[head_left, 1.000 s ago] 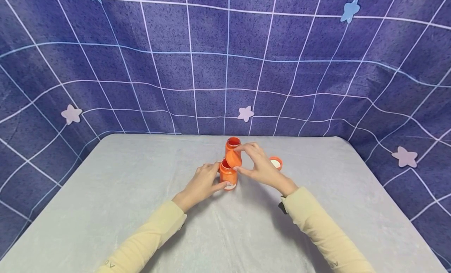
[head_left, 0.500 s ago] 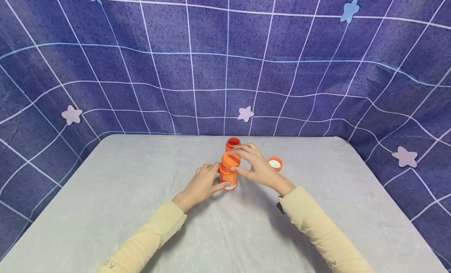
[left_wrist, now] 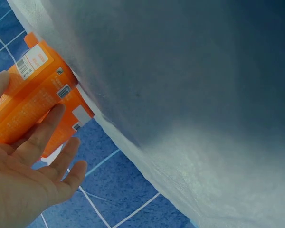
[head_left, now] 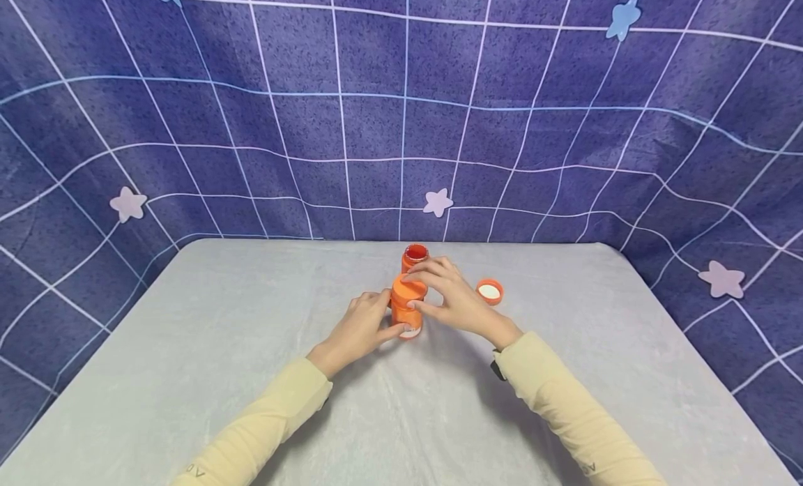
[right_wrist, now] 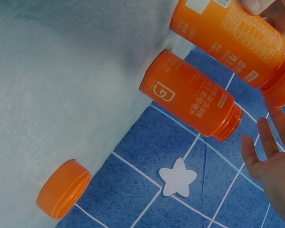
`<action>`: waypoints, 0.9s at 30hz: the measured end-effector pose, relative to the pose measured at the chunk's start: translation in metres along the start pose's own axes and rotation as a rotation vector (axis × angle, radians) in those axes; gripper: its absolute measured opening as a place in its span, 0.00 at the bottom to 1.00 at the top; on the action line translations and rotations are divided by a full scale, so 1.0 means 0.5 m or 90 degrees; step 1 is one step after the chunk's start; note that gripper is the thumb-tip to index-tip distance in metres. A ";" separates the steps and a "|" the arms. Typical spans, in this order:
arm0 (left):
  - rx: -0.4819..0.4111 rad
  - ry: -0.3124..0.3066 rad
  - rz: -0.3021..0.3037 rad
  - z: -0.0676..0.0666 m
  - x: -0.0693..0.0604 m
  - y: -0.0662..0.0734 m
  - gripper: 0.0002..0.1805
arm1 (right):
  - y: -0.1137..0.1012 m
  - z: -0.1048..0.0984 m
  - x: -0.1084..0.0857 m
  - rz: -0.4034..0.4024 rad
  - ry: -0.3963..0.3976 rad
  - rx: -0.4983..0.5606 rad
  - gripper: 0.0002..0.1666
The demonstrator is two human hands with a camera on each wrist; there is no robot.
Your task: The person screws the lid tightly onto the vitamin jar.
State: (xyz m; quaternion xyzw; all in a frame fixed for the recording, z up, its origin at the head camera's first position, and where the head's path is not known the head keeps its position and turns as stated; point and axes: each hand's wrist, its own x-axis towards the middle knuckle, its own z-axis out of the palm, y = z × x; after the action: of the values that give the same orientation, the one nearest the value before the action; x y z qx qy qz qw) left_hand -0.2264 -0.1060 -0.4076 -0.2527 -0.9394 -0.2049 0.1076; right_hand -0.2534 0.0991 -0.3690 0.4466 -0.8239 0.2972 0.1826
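Observation:
In the head view two orange plastic bottles stand one behind the other near the middle of the table. My left hand (head_left: 359,327) holds the nearer bottle (head_left: 408,319) between thumb and fingers; the left wrist view shows its printed side (left_wrist: 38,90). An orange cap (head_left: 406,288) sits on that bottle's mouth, with my right hand (head_left: 456,301) gripping it by thumb and fingertips. Just behind, the second bottle (right_wrist: 187,95) stands uncapped, partly hidden by the right hand in the head view. A loose orange cap (head_left: 489,291) lies right of the bottles, its white inside up.
A grey cloth covers the table (head_left: 251,298), whose far edge is just behind the second bottle. Beyond it hangs a blue grid-patterned curtain (head_left: 370,130) with star shapes on it.
The right hand has turned the cap from tilted to level and lowered it onto the nearer bottle's mouth. The left hand and both bottles have stayed in place.

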 end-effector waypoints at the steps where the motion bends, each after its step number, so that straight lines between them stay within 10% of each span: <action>1: 0.001 0.001 0.001 0.001 0.000 0.000 0.32 | 0.000 0.000 0.000 0.000 0.000 0.001 0.22; 27: -0.015 -0.005 -0.003 -0.003 0.000 0.001 0.33 | 0.003 0.007 -0.001 0.063 -0.009 0.003 0.30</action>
State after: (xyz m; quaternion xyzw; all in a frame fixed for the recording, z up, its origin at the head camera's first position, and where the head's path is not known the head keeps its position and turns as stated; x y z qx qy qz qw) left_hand -0.2261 -0.1063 -0.4059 -0.2527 -0.9381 -0.2148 0.1003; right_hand -0.2546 0.0978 -0.3726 0.4079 -0.8457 0.3043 0.1606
